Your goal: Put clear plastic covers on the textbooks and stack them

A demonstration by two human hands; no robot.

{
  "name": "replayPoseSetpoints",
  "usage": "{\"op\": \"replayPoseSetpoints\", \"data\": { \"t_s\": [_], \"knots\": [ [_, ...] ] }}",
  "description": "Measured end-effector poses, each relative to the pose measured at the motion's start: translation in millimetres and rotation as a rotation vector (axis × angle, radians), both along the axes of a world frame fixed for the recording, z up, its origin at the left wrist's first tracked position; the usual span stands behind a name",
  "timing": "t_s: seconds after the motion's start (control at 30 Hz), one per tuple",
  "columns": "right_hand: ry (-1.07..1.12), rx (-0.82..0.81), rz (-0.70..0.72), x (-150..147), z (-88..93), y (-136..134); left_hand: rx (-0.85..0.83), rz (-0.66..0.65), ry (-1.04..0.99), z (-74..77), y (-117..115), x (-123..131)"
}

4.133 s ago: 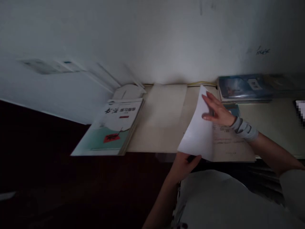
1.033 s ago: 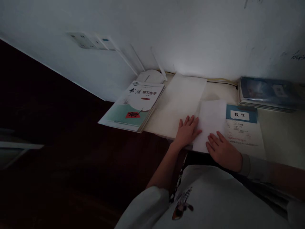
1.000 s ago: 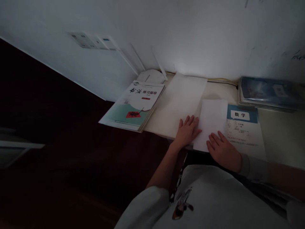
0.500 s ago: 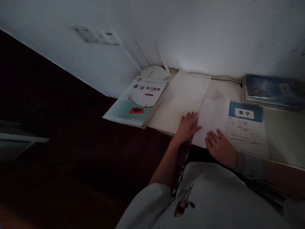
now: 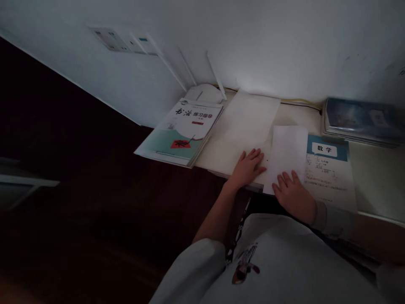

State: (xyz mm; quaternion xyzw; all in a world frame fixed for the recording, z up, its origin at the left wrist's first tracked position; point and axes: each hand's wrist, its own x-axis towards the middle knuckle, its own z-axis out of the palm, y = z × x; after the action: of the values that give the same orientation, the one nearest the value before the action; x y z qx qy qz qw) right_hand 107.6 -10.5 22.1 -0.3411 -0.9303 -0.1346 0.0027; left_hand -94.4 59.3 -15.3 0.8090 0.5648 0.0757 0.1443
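Note:
My left hand (image 5: 248, 169) lies flat near the front edge of the pale desk (image 5: 218, 156), fingers stretched out and holding nothing. To its right, my right hand (image 5: 294, 196) rests with fingers extended on the lower part of a white sheet of paper (image 5: 287, 150). This sheet overlaps the left side of a math book (image 5: 330, 177) with a blue band across its top. Another white sheet (image 5: 251, 116) lies farther back, beyond my left hand.
At the left of the desk lies a stack of books with a green-and-white cover (image 5: 180, 131). Behind it stands a white router (image 5: 205, 93) with upright antennas. Dark-covered books (image 5: 360, 120) are stacked at the back right. A yellow cable (image 5: 299, 101) runs along the wall.
The white sheet under my right hand has shifted right and straightened, further from my left hand. My left hand has barely moved, and the camera view has shifted slightly.

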Motion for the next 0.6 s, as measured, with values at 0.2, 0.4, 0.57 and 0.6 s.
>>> {"op": "replayPoseSetpoints", "data": {
  "t_s": [0.2,0.4,0.57,0.6],
  "knots": [
    [0.004,-0.005,-0.022,-5,-3.4,0,0.0,0.054,-0.107,-2.4,4,-1],
    [0.027,0.03,-0.081,-13,-10.7,-2,-0.028,0.139,-0.4,5.2,0,-2],
    [0.071,0.044,-0.128,-19,-17.9,-3,-0.018,0.111,-0.645,10.6,-5,-5],
    [0.08,0.047,-0.131,-21,-19.1,-3,-0.002,0.096,-0.654,11.1,-6,-5]
  ]
}}
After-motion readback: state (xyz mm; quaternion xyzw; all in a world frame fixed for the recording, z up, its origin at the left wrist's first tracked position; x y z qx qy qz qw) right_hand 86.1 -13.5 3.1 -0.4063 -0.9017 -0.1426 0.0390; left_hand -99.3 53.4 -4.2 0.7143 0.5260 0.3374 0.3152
